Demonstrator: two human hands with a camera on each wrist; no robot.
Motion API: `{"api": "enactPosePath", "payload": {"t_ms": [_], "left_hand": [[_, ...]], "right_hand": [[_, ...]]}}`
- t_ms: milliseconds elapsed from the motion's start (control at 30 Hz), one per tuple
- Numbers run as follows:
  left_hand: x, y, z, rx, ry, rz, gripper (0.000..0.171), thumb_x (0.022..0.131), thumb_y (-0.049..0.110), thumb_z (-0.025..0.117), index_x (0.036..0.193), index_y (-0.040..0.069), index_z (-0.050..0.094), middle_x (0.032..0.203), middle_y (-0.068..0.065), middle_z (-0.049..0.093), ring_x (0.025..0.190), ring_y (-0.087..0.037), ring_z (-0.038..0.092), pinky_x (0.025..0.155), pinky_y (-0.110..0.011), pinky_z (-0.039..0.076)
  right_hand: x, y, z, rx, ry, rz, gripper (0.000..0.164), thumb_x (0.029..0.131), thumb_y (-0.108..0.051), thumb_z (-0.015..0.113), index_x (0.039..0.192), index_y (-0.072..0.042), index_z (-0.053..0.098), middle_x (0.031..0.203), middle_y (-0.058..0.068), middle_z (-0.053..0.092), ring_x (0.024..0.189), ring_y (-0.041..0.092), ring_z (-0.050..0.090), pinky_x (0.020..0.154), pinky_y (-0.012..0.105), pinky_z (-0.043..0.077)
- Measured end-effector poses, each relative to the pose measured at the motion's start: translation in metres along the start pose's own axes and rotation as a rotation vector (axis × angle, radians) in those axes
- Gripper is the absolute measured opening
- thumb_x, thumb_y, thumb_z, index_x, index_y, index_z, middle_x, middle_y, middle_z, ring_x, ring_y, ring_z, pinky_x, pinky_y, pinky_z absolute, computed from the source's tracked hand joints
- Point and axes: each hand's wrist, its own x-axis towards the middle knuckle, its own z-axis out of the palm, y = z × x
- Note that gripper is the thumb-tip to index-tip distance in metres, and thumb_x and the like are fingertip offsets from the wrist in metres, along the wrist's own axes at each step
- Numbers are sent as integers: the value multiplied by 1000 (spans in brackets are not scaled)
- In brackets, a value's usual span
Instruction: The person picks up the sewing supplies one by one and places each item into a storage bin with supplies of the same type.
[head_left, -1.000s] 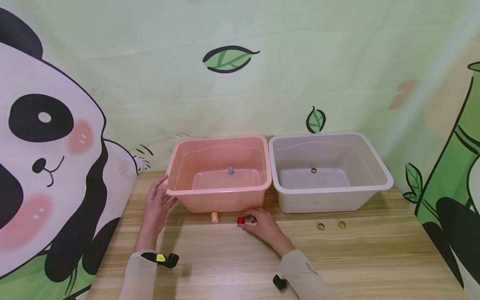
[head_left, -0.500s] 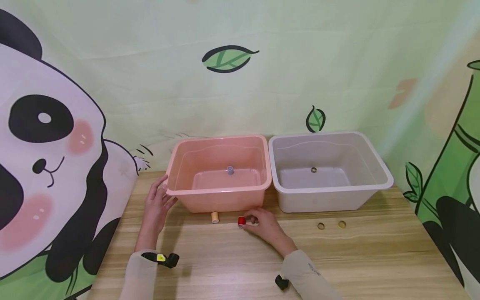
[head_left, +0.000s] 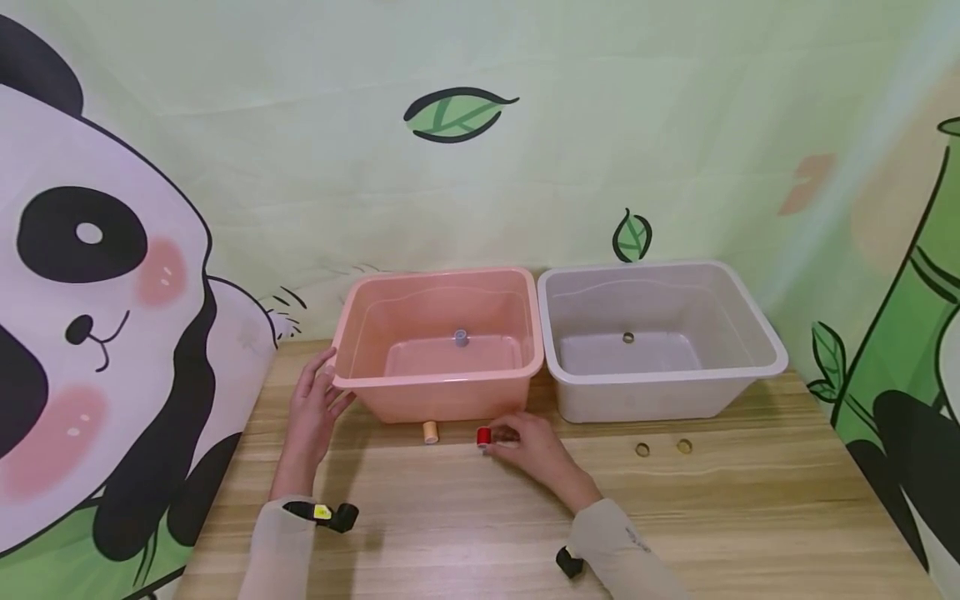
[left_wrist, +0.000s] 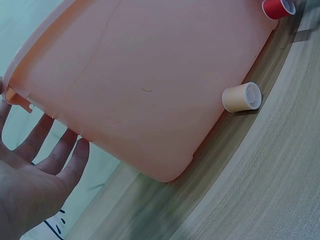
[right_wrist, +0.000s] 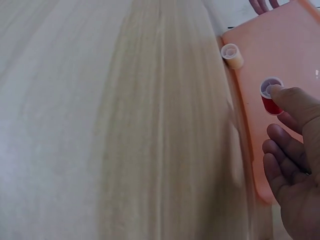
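Note:
My right hand (head_left: 536, 450) pinches a red thread spool (head_left: 483, 437) between thumb and fingertip, in front of the pink bin (head_left: 442, 400). In the right wrist view the white end of the red thread spool (right_wrist: 271, 95) faces the camera, with the thumb over its edge. My left hand (head_left: 311, 417) touches the pink bin's left side near the rim, its fingers spread and fairly straight; the left wrist view shows several fingertips against the bin wall (left_wrist: 125, 75). A peach thread spool (left_wrist: 242, 97) stands on the table close to the bin's front.
Inside the pink bin lies a grey-blue spool (head_left: 461, 337). A grey bin (head_left: 652, 400) stands right beside it, with a brass-coloured ring (head_left: 628, 337) inside. Two more rings, one left (head_left: 642, 449) and one right (head_left: 685, 446), lie on the wooden table (head_left: 450, 533) before the grey bin.
The right hand and the red thread spool have shifted very slightly to the right, and the right sleeve has swung a little rightward. The left hand and bins keep their places.

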Motion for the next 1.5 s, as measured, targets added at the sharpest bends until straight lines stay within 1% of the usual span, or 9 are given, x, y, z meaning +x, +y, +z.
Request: {"api": "enactPosePath", "payload": {"t_ms": [100, 367, 533, 667, 933, 1133, 1300, 1500], "left_hand": [[0, 0, 1, -5, -1, 0, 51, 104, 45, 55, 151, 28, 43, 157, -2, 38, 138, -29, 47, 94, -25, 56], [1, -1, 0, -10, 7, -5, 51, 104, 44, 55, 151, 27, 43, 158, -2, 37, 138, -28, 48, 92, -25, 56], [0, -1, 0, -8, 5, -5, 54, 103, 45, 55, 152, 27, 42, 159, -2, 36, 139, -29, 47, 92, -24, 56], [0, -1, -1, -11, 4, -1, 53, 104, 45, 55, 152, 27, 42, 158, -2, 38, 137, -27, 49, 92, -24, 56], [0, -2, -1, -22, -21, 23, 51, 105, 41, 54, 152, 26, 42, 154, -5, 42, 132, -24, 53, 95, -26, 55], [0, -2, -1, -4, -13, 12, 54, 104, 44, 55, 154, 27, 41, 156, -4, 40, 135, -27, 50, 93, -25, 55], [0, -1, -1, 3, -7, 9, 55, 104, 45, 55, 154, 28, 41, 156, -4, 39, 137, -29, 48, 93, -24, 55], [-1, 0, 0, 11, -8, 11, 55, 104, 45, 54, 154, 28, 41, 157, -4, 38, 136, -29, 49, 94, -25, 55]], "right_hand": [[0, -3, -3, 3, 1, 7, 29, 86, -29, 83, 111, -16, 74, 102, -1, 71, 96, 14, 67, 86, 33, 57], [-2, -11, -8, 15, 12, 6, 28, 86, -25, 84, 110, -13, 74, 103, 3, 72, 98, 20, 69, 88, 37, 57], [-2, -15, -11, 8, 21, 2, 28, 87, -27, 83, 111, -14, 74, 105, 3, 71, 99, 20, 68, 89, 38, 56], [-3, -19, -14, -2, 17, 1, 29, 88, -29, 82, 112, -15, 74, 108, 4, 71, 102, 23, 66, 90, 40, 55], [-6, -26, -22, 21, 20, -49, 30, 89, -27, 81, 114, -14, 73, 110, 8, 72, 104, 28, 67, 89, 41, 57], [-9, -32, -27, 21, 13, -64, 30, 89, -26, 81, 114, -13, 73, 110, 9, 71, 105, 30, 67, 90, 43, 57], [-11, -37, -31, 1, 19, -78, 30, 89, -27, 81, 114, -15, 73, 110, 7, 72, 105, 28, 67, 92, 40, 57], [-12, -42, -35, -34, 46, -113, 28, 88, -28, 83, 112, -18, 73, 106, -4, 71, 102, 16, 67, 92, 34, 57]]}}
